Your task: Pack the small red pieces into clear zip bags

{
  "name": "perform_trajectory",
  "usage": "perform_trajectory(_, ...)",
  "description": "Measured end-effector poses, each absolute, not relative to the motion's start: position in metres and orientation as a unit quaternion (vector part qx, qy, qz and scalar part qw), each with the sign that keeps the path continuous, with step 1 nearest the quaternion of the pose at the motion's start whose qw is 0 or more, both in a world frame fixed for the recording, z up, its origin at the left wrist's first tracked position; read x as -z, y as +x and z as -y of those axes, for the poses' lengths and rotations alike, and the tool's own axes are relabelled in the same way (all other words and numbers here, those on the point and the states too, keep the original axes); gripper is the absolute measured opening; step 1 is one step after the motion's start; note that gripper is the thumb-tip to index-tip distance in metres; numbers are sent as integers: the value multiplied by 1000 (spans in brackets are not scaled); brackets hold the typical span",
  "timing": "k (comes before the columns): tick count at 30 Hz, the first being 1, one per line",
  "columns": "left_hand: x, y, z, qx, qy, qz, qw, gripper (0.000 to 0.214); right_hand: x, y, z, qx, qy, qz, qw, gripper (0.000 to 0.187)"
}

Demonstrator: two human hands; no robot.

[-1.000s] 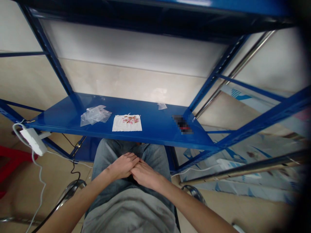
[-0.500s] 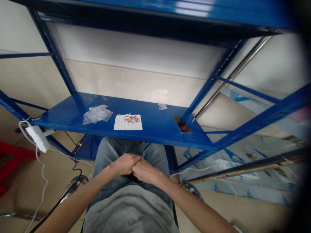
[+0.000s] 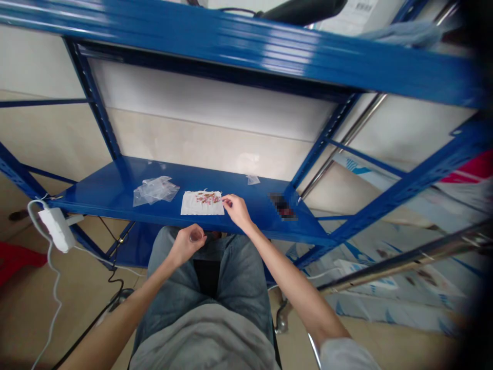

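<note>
A white cloth piece [image 3: 190, 206], with a short string at its top edge, lies flat on the blue shelf [image 3: 215, 174]. Small pink and brown bits [image 3: 208, 198] are scattered over its upper right part. My right hand [image 3: 235, 208] reaches to the cloth's right edge, thumb and fingertips drawn together; anything pinched there is too small to make out. My left hand [image 3: 188, 242] hovers above my lap, before the shelf's front edge. Its fingers curl into a ring around something round and clear-looking that I cannot name.
Clear plastic bags [image 3: 156, 191] lie in a pile at the shelf's left, with one small bag [image 3: 252, 180] farther back. To the right is a pixelated dark object [image 3: 283, 206]. A white power strip [image 3: 57, 228] hangs at the left post. An upper blue beam [image 3: 192, 31] crosses overhead.
My hands were clasped together over my lap and have come apart. The right has moved up to the cloth's edge, the left up and slightly left. The view has tilted upward.
</note>
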State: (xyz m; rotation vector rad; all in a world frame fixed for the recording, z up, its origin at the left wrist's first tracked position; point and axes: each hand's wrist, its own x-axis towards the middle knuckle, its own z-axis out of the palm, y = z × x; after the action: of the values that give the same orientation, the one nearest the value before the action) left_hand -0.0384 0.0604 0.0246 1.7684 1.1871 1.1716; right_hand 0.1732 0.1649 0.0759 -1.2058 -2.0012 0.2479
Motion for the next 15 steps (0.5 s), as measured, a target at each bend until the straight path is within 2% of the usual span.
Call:
perform_trajectory(8,-24,-32,-57,-471,598,-414,499,11,-35,168,-227,-79,-518,741,420,16)
perform_trajectory(15,-27,-25,-58,-476,554,-390,560,12,-25,168,-232,-59,-504,772,383,13)
